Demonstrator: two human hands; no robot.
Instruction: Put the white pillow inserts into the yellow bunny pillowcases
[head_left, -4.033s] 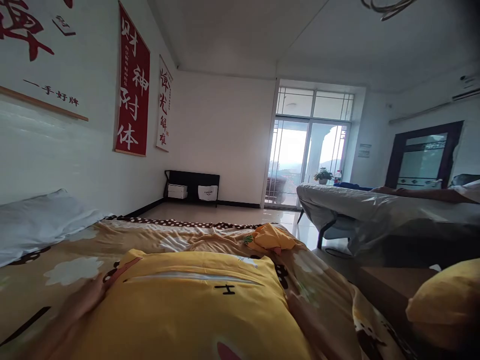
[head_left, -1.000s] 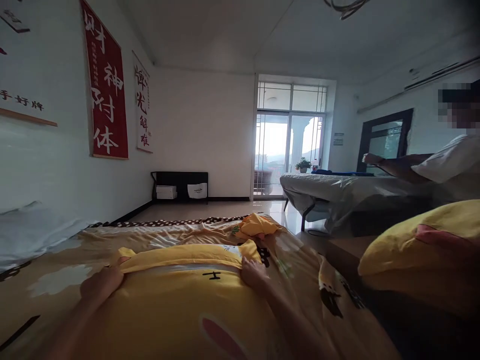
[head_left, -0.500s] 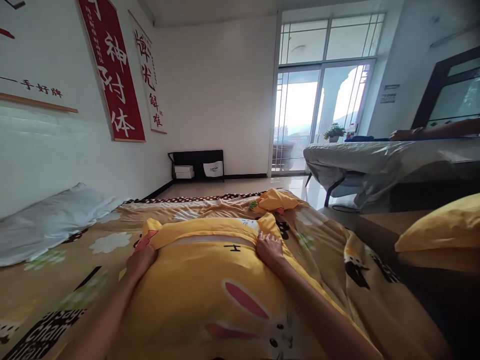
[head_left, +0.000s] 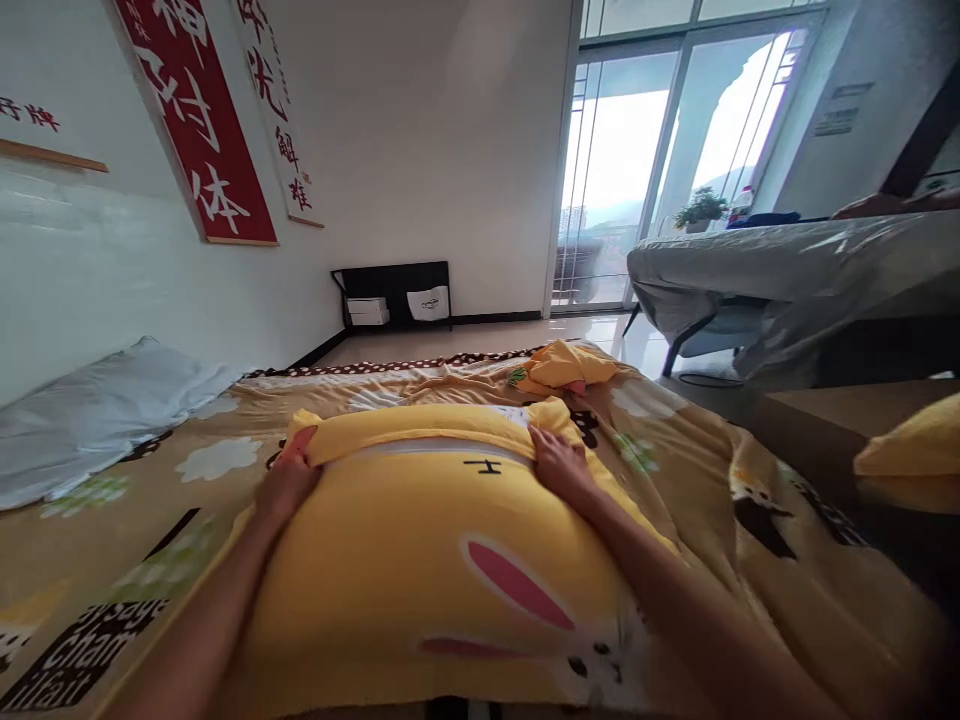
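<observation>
As if steadying pillow (head_left: 390,560), gripping corners in curled left hand (head_left: 289,478), right hand (head_left: 562,465), short of blanket (head_left: 697,470)'s far edge.

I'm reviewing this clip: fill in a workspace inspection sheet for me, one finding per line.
Surface: patterned blanket, rumpled.
Main item: yellow cushion with rabbit print; a pale strip shows along the slit near its far edge.
Clutter: bunched yellow cloth, white pillow, second yellow cushion at right edge.
Hands: left hand and right hand grip the cushion's far corners.
Cables: none certain; dark loop under the table is unclear.
Surroundings: red scroll, glass door, sheeted table, potted plant, another person's arm.
</observation>
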